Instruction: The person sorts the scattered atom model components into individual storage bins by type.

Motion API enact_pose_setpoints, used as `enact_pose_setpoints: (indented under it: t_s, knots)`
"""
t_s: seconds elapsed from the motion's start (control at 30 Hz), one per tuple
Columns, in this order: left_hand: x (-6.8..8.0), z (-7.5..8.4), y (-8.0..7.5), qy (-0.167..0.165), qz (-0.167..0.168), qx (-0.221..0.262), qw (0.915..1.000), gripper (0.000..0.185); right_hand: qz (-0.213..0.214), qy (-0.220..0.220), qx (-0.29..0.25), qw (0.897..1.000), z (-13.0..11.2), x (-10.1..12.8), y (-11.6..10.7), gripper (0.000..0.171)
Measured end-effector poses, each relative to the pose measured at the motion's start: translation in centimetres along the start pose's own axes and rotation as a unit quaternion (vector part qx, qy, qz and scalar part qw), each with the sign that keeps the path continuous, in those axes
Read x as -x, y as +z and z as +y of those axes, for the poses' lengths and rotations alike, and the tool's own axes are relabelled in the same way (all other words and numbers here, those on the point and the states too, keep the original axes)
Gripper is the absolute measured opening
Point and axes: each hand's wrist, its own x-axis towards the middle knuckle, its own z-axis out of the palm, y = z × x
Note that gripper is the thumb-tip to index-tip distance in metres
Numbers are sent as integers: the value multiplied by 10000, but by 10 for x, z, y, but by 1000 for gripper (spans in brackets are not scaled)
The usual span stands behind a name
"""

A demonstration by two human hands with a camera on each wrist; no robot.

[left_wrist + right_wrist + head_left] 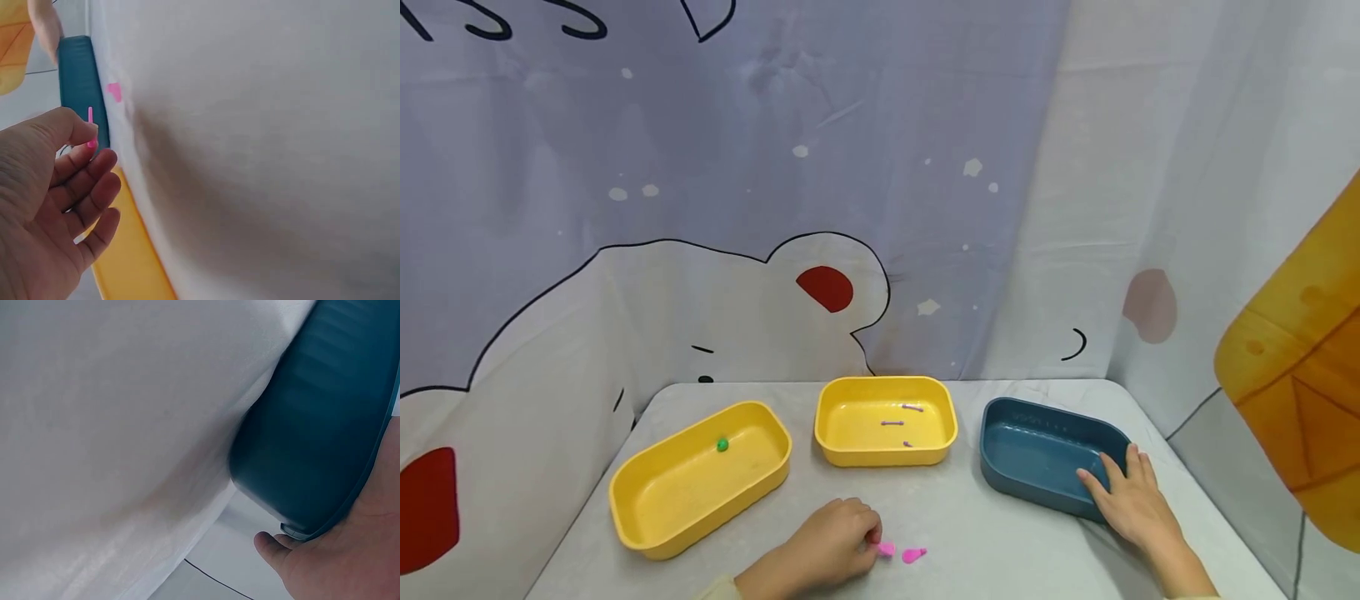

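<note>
Carefully, the left hand (831,546) pinches a small pink plastic pin (90,127) (keep that grip light), while the right hand (1131,498) rests flat on the blue plastic tray (1037,450), steadying it.

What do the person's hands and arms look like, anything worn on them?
Both are bare: no gloves, rings or watch show on the left hand or the right hand. A pale cream sleeve cuff edges the left wrist; the right forearm shows no sleeve.

The small purple pieces (898,423) in the middle yellow tray (943,433) are too tiny to identify.
</note>
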Motion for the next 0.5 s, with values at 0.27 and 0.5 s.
enact_pose_setpoints:
  t_s: [0.27, 0.5]
  knots:
    - [-30, 2, -3, -92, 253, 312, 9991, 17, 27, 13, -35, 10000, -1, 1, 0, 92]
    - [-60, 9, -9, -271, 91, 778, 9966, 14, 82, 6, -50, 10000, -2, 1, 0, 89]
